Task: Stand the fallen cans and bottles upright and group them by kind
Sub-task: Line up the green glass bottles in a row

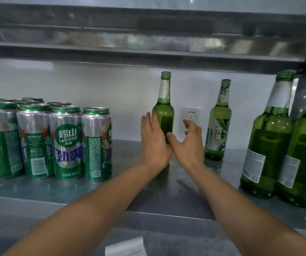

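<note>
Reaching onto the steel shelf (122,157), I see Laoshan cans (65,141) massed upright at left and large green bottles (270,145) at right, kinds kept apart. Between them a lone green beer bottle (164,115) stands upright. My left hand (154,143) lies flat-fingered against it, probably steadying it, and my right hand (189,143) is spread beside it, gripping nothing.

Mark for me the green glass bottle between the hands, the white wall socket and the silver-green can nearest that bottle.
green glass bottle (164,111): head view, upper body.
white wall socket (190,113): head view, upper faceplate.
silver-green can (96,145): head view, printed side.
</note>
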